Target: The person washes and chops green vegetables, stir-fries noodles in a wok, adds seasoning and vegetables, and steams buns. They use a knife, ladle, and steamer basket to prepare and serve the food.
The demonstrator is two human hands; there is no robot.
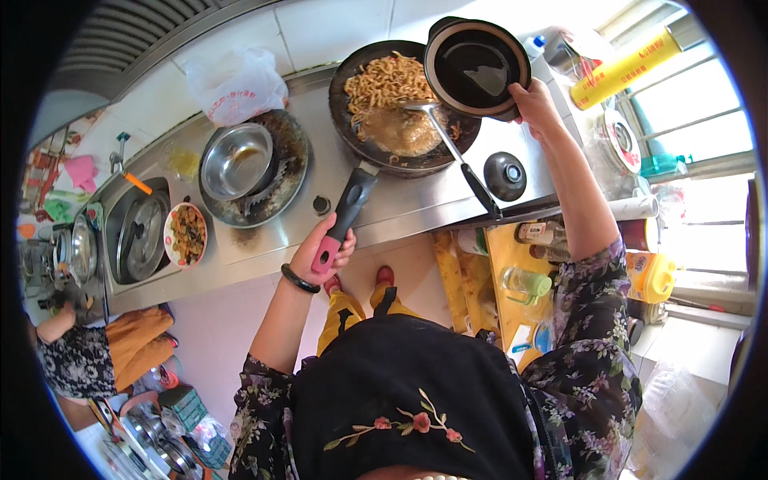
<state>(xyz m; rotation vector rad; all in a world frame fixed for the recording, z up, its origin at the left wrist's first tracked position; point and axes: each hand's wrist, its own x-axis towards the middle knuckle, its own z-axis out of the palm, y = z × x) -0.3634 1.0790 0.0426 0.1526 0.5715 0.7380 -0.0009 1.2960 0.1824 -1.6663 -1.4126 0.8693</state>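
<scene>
My left hand (329, 246) is closed around the black-and-pink handle (342, 219) of a dark wok (393, 168). Strips of brown food (384, 84) and a bubbling brown liquid (402, 132) lie in the wok. A metal spatula (447, 141) rests with its blade in the wok and its black handle over the counter. With my right hand (536, 107) I grip the edge of a dark clay pot (477, 66), raised at the wok's right side; its dark inside faces me. Just below it on the counter sits a black lid (504, 176).
On the left burner stands a steel bowl (237, 162). Further left are a bowl of cooked food (186, 235) and a sink (141, 234) with a lid inside. At the right, a wooden shelf (501, 264) holds bottles. Another person (78, 360) stands at far left.
</scene>
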